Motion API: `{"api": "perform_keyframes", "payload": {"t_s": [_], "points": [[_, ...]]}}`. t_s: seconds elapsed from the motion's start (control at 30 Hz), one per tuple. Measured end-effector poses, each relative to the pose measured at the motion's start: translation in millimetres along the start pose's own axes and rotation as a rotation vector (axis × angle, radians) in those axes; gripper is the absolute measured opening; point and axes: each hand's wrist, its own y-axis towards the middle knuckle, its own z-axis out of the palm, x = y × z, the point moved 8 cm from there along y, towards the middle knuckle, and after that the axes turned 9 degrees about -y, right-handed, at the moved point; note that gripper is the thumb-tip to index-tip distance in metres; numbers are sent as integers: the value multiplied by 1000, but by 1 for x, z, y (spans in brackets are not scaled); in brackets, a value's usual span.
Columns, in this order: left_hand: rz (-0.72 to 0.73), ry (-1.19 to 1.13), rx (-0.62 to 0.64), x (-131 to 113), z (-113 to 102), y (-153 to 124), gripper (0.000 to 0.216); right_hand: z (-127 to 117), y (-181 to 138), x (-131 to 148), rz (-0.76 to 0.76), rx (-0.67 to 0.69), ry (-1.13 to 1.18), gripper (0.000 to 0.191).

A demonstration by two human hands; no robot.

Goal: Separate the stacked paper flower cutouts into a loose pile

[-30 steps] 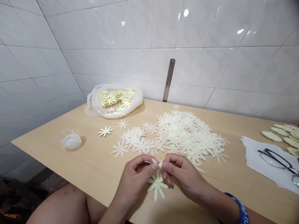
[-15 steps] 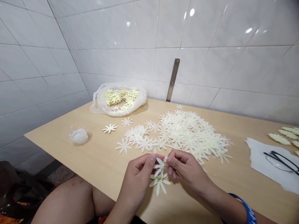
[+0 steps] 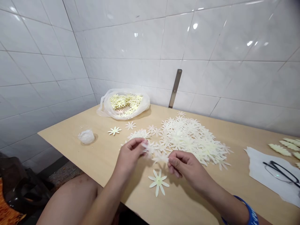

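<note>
My left hand is closed, pinching a pale flower cutout that is smeared by motion. Between the thumb and finger of my right hand, also closed, is the edge of another white flower cutout, blurred too. Just below them a single cream flower cutout with a yellowish centre lies flat on the table. Beyond both hands spreads a large heap of similar flower cutouts, with a smaller cluster partly hidden behind my left hand.
A clear plastic bag of yellowish flower cutouts stands near the tiled wall. A small container with white stuff sits on the table at left. At right, glasses rest on white paper, near leaf-shaped pieces.
My hands were close together over overlapping flower cutouts. They are now apart: my left hand has moved up and left with one cutout, while my right hand stays nearly in place with another.
</note>
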Motion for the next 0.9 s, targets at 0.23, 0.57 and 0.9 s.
{"api": "perform_keyframes", "payload": {"t_s": [0.23, 0.57, 0.9], "points": [[245, 609, -55, -25, -20, 28, 29, -60, 13, -2, 110, -288, -326, 51], [195, 824, 442, 37, 27, -58, 20, 16, -14, -5, -51, 211, -748, 22], [63, 745, 357, 36, 10, -54, 17, 33, -7, -28, 63, 188, -329, 11]]}}
